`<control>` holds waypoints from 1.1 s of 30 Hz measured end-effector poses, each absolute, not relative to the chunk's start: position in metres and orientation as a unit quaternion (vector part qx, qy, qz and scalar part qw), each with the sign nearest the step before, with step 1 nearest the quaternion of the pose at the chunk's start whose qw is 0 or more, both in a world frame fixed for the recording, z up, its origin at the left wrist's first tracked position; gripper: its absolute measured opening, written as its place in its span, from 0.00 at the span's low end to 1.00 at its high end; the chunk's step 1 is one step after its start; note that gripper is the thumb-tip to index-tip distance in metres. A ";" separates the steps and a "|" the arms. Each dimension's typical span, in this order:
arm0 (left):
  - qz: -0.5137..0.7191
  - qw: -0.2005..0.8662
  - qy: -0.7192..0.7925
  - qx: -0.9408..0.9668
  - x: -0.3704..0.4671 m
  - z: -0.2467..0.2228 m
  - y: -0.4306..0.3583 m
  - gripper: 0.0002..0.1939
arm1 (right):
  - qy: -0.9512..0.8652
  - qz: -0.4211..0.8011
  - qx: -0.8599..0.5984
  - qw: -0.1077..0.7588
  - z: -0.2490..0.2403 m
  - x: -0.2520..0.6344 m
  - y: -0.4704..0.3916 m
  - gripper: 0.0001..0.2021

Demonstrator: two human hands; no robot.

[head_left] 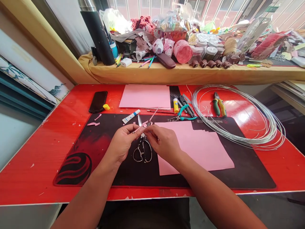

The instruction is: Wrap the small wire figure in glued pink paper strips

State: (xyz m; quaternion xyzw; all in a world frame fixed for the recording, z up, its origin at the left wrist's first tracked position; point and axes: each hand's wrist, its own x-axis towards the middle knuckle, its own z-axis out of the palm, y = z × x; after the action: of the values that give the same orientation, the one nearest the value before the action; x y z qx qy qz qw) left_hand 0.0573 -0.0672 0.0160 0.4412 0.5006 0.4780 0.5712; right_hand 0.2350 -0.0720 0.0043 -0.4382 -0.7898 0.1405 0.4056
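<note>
My left hand [122, 143] pinches a thin pink paper strip [154, 113] between thumb and fingers, above the middle of the mat. Close against it, my right hand [165, 141] is closed with its fingertips at the same strip; the exact grip is partly hidden. One end of the strip points up and away. Under the hands lies a pair of metal scissors [143, 140], blades pointing away. A pink paper sheet [200, 149] lies flat beneath and right of my right hand. Beyond my left hand is a small white-and-blue tube [131, 116].
A black mat [133, 178] covers much of the red table [30, 165]. Around it are a phone [98, 101], paper scraps [93, 124], another pink sheet [147, 96], a glue stick [175, 105], teal pliers [184, 113], a wire coil [269, 133] and green-yellow pliers [219, 105]. Behind stands a cluttered ledge [147, 73].
</note>
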 end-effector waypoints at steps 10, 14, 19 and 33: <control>0.538 0.602 0.476 0.349 0.074 0.006 -0.069 0.18 | -0.778 0.155 -0.444 0.416 0.007 0.237 -0.072 0.06; 0.562 0.591 0.476 0.329 0.077 0.004 -0.069 0.17 | -0.773 0.196 -0.441 0.412 0.007 0.235 -0.073 0.07; 0.588 0.587 0.468 0.303 0.078 0.005 -0.068 0.16 | -0.709 0.321 -0.435 0.452 0.012 0.234 -0.074 0.07; 0.622 0.605 0.427 0.253 0.071 0.014 -0.064 0.16 | -0.494 0.612 -0.411 0.462 0.013 0.232 -0.065 0.16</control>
State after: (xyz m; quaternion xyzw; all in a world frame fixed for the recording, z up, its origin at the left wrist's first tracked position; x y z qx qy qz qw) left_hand 0.0713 -0.0644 0.0141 0.2526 0.4272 0.6224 0.6052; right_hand 0.2320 -0.0653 0.0131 -0.4115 -0.4937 0.6115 0.4615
